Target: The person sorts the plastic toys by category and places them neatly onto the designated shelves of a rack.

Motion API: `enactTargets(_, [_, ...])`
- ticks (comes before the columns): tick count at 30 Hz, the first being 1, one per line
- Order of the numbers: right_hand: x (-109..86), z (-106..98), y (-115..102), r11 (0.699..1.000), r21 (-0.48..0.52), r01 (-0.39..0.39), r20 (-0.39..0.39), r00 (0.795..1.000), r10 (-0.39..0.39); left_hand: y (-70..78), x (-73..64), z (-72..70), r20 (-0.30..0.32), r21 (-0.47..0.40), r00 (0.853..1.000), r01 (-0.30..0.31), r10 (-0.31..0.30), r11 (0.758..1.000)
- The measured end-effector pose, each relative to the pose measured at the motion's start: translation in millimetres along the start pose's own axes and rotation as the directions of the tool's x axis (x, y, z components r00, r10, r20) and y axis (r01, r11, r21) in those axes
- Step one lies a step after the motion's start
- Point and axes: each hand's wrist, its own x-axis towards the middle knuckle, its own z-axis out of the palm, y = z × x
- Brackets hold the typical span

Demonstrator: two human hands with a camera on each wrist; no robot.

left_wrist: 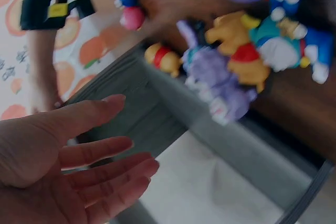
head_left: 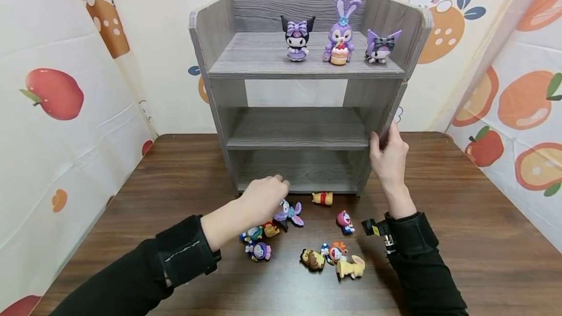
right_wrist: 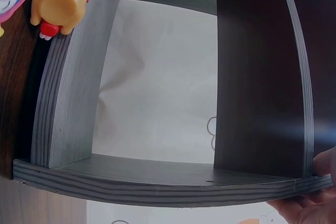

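Though boxy, wood-grained shelf [head_left: 303,128] against right fingers [right_wrist: 291,209], rounded figurines [head_left: 323,198] nearby

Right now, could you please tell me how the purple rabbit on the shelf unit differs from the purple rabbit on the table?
The shelf rabbit sits upright; the table rabbit lies down. The shelf rabbit's ears point up, while the table rabbit's ears stretch sideways. The shelf rabbit is away from both hands; the table rabbit lies near the left hand. Both are mainly purple with long ears.
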Motion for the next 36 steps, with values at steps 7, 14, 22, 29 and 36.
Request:
enactTargets(7, [0.4, 0.1, 0.7, 1.0, 0.0, 0.001, -0.002, 1.0, -0.001, 0.7, 8.1, 28.0, 0.093, 0.002, 0.995, -0.023, 0.023, 1.0])
enactTargets(14, [0.3, 0.1, -0.3, 1.0, -0.011, 0.003, -0.007, 1.0, -0.003, -0.8, 12.8, 49.5, 0.158, -0.036, 0.987, -0.001, 0.006, 0.999])
enactTargets(22, [0.1, -0.1, 0.0, 1.0, -0.009, 0.0, -0.008, 1.0, 0.0, 1.0, 16.4, 65.1, 0.182, -0.052, 0.983, -0.006, 0.016, 0.999])
enactTargets(29, [0.3, -0.2, -0.1, 1.0, -0.016, 0.006, -0.016, 1.0, -0.006, 1.3, 18.0, 69.2, 0.148, -0.044, 0.988, -0.034, 0.04, 0.998])
enactTargets(36, [0.7, 0.2, 0.0, 1.0, -0.013, 0.011, -0.018, 1.0, -0.011, -7.4, 18.3, 70.1, 0.111, -0.153, 0.993, -0.031, 0.048, 0.988])
